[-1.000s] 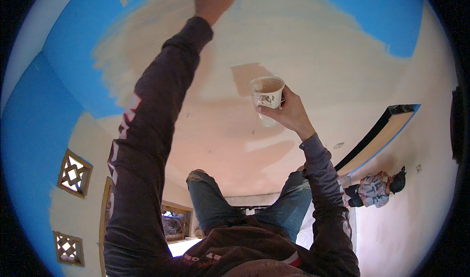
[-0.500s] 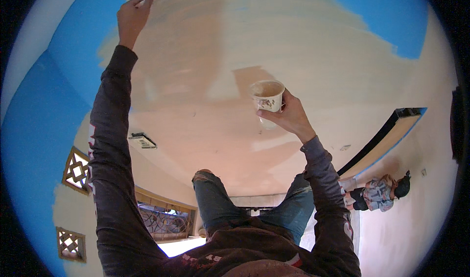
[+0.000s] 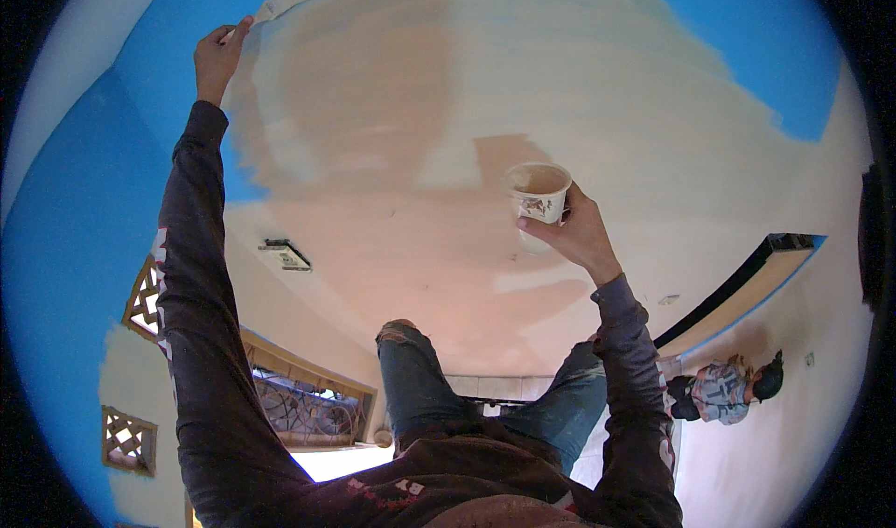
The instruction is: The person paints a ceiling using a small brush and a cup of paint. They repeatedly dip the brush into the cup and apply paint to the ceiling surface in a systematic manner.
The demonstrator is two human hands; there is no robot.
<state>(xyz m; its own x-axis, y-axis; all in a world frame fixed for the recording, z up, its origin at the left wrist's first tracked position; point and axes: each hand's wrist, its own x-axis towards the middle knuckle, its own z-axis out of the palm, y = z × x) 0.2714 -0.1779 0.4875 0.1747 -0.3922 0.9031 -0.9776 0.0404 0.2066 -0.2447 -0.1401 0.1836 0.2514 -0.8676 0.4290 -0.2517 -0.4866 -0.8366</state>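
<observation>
At the upper left, my left hand (image 3: 217, 64) is stretched far up, its fingers closed round the handle of a paintbrush (image 3: 283, 1). The bristles are against the wall, where blue meets a cream coat. In front of my chest, my right hand (image 3: 581, 234) holds a white cup (image 3: 546, 197) with a brown print, thumb and fingers round its side. Light paint shows inside the cup, which stands roughly upright. Before me, the wall (image 3: 597, 89) is mostly cream, partly see-through, with my shadow on it.
Blue paint (image 3: 775, 52) remains at the upper right and on the left wall (image 3: 56, 248). A small wall box (image 3: 287, 255) sits low on the left. A long dark-edged recess (image 3: 737, 285) runs at the right, near another person (image 3: 723, 393). Lattice vents (image 3: 129, 442) are at the lower left.
The brush has come more fully into view as my left hand moved left and slightly down. The cup and right hand appear a little farther right and lower; the whole view has shifted.
</observation>
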